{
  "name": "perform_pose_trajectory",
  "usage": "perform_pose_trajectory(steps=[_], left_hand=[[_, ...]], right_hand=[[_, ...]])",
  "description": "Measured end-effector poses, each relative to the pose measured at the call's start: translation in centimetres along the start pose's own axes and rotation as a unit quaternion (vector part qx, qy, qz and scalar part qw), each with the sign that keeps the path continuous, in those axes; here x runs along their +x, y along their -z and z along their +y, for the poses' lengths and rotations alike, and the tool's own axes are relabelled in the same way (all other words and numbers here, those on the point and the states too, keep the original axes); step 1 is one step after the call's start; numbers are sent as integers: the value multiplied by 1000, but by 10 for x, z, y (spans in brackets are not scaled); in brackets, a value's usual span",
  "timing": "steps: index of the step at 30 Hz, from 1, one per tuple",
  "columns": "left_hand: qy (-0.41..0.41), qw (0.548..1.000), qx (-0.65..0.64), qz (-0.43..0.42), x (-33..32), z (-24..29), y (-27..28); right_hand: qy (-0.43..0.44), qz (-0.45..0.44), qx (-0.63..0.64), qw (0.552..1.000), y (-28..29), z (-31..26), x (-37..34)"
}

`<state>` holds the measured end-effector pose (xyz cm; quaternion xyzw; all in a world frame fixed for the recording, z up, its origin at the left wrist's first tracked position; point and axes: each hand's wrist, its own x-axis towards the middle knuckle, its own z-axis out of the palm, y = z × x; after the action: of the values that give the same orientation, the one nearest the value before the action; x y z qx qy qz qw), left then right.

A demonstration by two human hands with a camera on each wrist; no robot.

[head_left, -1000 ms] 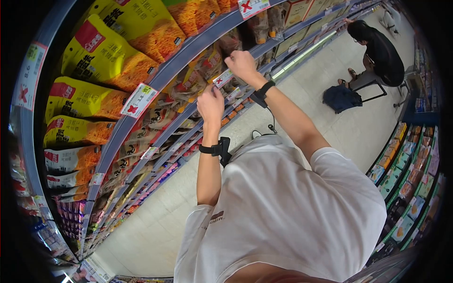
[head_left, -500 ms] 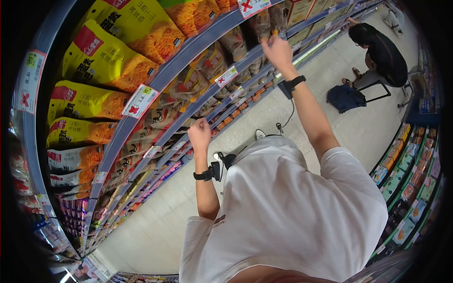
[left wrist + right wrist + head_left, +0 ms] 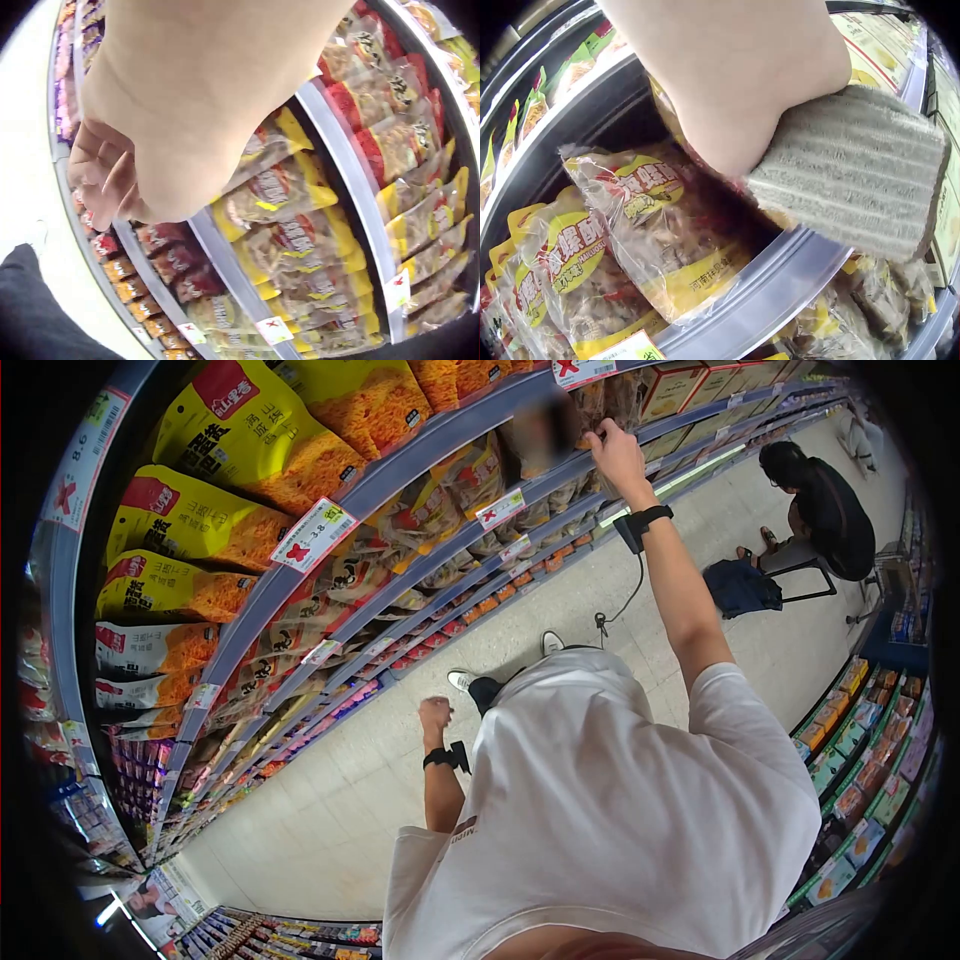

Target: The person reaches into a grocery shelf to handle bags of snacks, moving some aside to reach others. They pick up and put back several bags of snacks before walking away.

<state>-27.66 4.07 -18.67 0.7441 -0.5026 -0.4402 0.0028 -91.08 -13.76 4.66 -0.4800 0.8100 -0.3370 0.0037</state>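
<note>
My right hand (image 3: 620,460) is at the front of a shelf, beside clear snack bags. In the right wrist view it grips a grey ribbed cloth (image 3: 855,172), its thumb against the near edge and its fingers hidden behind. The cloth overlaps the grey shelf lip (image 3: 780,274). Just left of it stands a clear snack bag (image 3: 671,232) with a yellow label. My left hand (image 3: 436,712) hangs low over the aisle, away from the shelves, fingers loosely curled and holding nothing.
Yellow snack pouches (image 3: 220,435) fill the upper shelf, with price tags (image 3: 315,535) along its edge. A crouching person (image 3: 825,510) is farther along the aisle by a dark blue bag (image 3: 742,588). Another stocked shelf (image 3: 855,760) runs at right. A cable (image 3: 635,585) dangles from my right wrist.
My right hand has moved right along the shelf edge, away from the price tag. My left hand has left the shelf and dropped down over the aisle.
</note>
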Motion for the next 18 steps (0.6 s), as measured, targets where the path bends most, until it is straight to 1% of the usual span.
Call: perform_pose_trajectory(steps=[1, 2, 3, 4, 5, 6, 7, 8, 9, 10, 12, 13, 14, 16, 17, 18], left_hand=[[27, 999, -24, -37, -12, -9, -5], [57, 996, -41, -57, -18, -27, -15], [102, 990, -36, -87, -21, -37, -20], [123, 988, -42, -87, -34, -42, -24], [148, 982, -75, -93, -43, -44, -28], [173, 974, -107, -98, -44, -59, -35], [173, 974, -107, -99, -48, -77, -39], [36, 989, -75, -121, -46, -104, -46], [-102, 984, -41, -140, -50, -106, -46], [-104, 984, -41, -140, -51, -105, -48], [-54, 989, -51, -126, -56, -96, -53], [-114, 984, -62, -125, -53, -100, -55], [-117, 983, -61, -124, -51, -97, -56], [-110, 982, -114, -105, -57, -75, -51], [-112, 982, -112, -106, -57, -63, -45], [-45, 983, -132, -122, -57, -49, -39]], right_hand=[[0, 0, 0, 1000, -3, 3, 2], [9, 2, 0, 1000, -6, 6, 4], [17, 5, 0, 1000, -8, 9, 5], [16, 6, 0, 1000, -9, 11, 6], [35, 1, 17, 999, -10, 13, 7], [53, -4, 33, 998, -11, 14, 6], [53, -4, 33, 998, -12, 13, 4], [70, -14, 63, 995, -13, 9, 1], [87, -23, 94, 992, -15, 5, -1], [87, -22, 93, 992, -17, 0, -4], [59, -7, 90, 994, -24, -8, -10], [60, 11, 101, 993, -25, -11, -12], [61, 14, 101, 993, -24, -14, -13], [58, 3, 90, 994, -21, -16, -16], [56, 6, 90, 994, -17, -15, -15], [38, -27, 84, 995, -11, -14, -14]])
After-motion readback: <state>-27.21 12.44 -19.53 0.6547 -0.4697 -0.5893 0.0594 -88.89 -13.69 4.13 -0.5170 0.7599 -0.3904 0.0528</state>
